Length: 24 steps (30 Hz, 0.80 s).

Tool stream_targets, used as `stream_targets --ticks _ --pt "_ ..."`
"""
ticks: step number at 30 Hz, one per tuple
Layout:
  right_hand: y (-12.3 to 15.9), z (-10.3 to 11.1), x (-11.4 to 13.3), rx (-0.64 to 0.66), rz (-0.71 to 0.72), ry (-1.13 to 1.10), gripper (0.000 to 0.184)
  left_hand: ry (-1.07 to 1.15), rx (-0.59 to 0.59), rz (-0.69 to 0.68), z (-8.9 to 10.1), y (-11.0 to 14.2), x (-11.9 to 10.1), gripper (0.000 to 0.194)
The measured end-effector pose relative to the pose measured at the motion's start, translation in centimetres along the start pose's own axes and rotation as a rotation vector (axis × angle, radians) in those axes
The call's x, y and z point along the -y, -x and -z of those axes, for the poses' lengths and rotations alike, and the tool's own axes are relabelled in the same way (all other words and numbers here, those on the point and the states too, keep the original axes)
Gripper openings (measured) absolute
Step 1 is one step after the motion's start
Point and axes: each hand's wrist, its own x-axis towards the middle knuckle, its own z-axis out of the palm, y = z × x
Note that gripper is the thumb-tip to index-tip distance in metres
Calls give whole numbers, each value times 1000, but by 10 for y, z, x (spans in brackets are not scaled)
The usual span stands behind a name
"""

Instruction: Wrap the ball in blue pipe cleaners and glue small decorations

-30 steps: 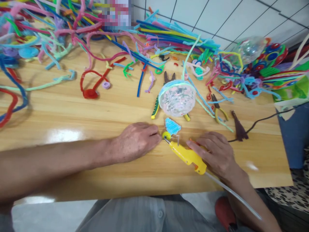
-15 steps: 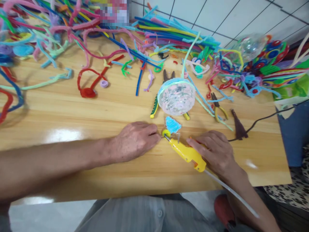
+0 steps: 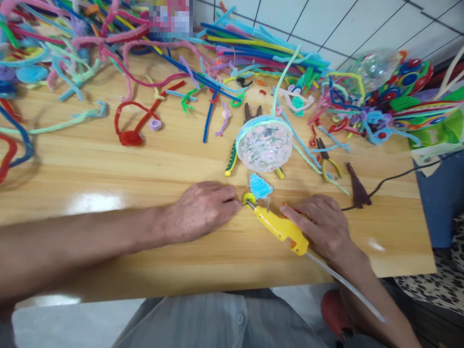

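Note:
My left hand (image 3: 206,210) rests near the table's front middle, its fingertips pinched at the edge of a small yellow pipe-cleaner coil (image 3: 248,197). A short thin dark line shows between fingers and coil. My right hand (image 3: 324,227) is closed around a yellow hot glue gun (image 3: 277,224) lying sideways, with a clear glue stick (image 3: 348,285) trailing from its back. The gun's metal nozzle touches or nearly touches the coil. Just behind sits a light-blue fan-shaped pipe-cleaner piece (image 3: 260,186). Beyond it, a clear dome (image 3: 264,145) with a blue-green rim partly covers green-and-yellow-handled pliers (image 3: 231,159).
Many coloured pipe cleaners (image 3: 253,48) are heaped along the back. A red pipe-cleaner shape (image 3: 131,137) and a purple coil (image 3: 155,124) lie left of centre. Small pliers (image 3: 326,157), a dark brown triangular piece (image 3: 357,188) and a black cord (image 3: 391,178) are at right.
Both hands, the glue gun and the coil hold practically the same position. The whole view has shifted very slightly.

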Motion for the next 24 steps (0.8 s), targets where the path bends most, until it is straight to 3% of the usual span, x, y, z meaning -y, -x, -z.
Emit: stream_targets --ticks 24 --pt "-2 -1 3 -32 11 -8 26 37 -77 4 -1 -2 -1 29"
